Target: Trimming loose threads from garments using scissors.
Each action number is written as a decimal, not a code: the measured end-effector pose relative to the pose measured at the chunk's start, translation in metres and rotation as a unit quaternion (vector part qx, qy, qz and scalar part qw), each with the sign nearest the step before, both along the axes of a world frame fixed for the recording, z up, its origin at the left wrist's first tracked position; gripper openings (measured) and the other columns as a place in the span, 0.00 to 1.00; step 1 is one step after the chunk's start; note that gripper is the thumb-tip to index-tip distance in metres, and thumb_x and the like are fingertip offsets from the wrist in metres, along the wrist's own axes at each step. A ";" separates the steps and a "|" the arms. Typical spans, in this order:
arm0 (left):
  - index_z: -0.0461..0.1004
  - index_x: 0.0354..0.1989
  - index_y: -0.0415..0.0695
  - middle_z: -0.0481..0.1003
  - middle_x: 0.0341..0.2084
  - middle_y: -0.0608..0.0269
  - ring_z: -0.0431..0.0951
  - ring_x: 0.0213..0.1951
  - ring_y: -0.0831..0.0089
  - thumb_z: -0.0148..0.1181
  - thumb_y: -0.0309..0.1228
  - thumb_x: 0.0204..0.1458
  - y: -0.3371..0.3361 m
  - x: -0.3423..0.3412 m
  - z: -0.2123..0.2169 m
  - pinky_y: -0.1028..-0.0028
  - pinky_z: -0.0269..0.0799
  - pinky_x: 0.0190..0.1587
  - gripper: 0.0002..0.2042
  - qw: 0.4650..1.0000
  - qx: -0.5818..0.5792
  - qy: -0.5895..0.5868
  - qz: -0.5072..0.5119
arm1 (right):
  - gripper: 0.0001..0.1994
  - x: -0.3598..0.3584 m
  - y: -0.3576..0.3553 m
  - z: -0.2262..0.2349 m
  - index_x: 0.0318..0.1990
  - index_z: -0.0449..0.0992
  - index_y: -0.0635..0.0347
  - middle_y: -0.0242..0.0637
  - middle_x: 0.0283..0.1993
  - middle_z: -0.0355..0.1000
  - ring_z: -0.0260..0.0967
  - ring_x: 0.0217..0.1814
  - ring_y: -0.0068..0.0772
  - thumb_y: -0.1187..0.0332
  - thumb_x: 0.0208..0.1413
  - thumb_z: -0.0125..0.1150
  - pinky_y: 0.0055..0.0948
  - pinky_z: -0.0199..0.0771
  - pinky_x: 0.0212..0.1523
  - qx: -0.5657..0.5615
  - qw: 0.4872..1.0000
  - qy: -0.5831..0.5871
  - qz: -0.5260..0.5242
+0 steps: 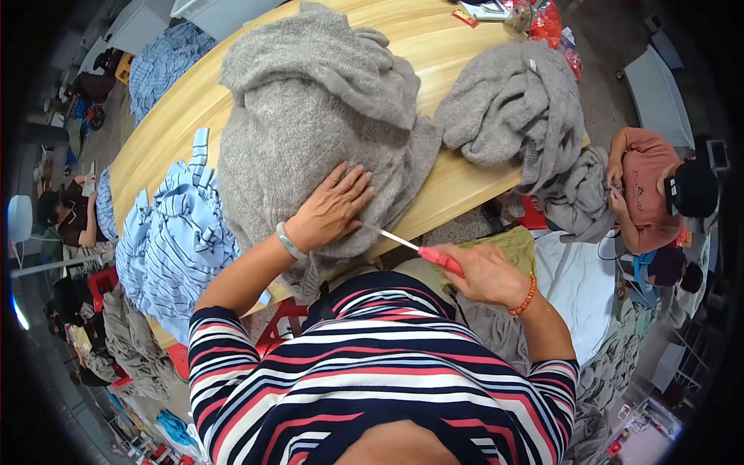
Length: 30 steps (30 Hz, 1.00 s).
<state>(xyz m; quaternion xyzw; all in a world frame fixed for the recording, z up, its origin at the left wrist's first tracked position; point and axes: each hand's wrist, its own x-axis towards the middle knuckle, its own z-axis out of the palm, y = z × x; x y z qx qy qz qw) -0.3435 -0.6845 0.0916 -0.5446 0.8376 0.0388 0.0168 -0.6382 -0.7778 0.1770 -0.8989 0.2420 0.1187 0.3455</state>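
Observation:
A large grey knitted sweater (pixel 310 124) lies spread on a pale wooden table (pixel 434 39). My left hand (pixel 332 208) rests flat on its lower part, fingers spread, a pale bangle on the wrist. My right hand (pixel 484 273) grips the red handle of a thin metal tool (pixel 403 242). The tool's tip points at the sweater's hem just below my left fingers. A beaded orange bracelet circles my right wrist.
A second grey knit pile (pixel 511 108) lies at the table's right edge and hangs over it. Blue striped garments (pixel 174 240) are stacked at my left. A seated person in a pink top (pixel 651 186) works on grey fabric at the right; another person (pixel 66 217) sits far left.

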 end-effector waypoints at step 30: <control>0.67 0.58 0.46 0.61 0.61 0.46 0.53 0.67 0.56 0.58 0.22 0.40 0.065 0.019 0.033 0.50 0.46 0.66 0.30 0.946 -0.213 -0.034 0.243 | 0.18 0.019 0.021 0.003 0.52 0.70 0.49 0.48 0.30 0.75 0.74 0.35 0.55 0.60 0.54 0.57 0.47 0.73 0.36 0.024 0.998 -0.054 0.019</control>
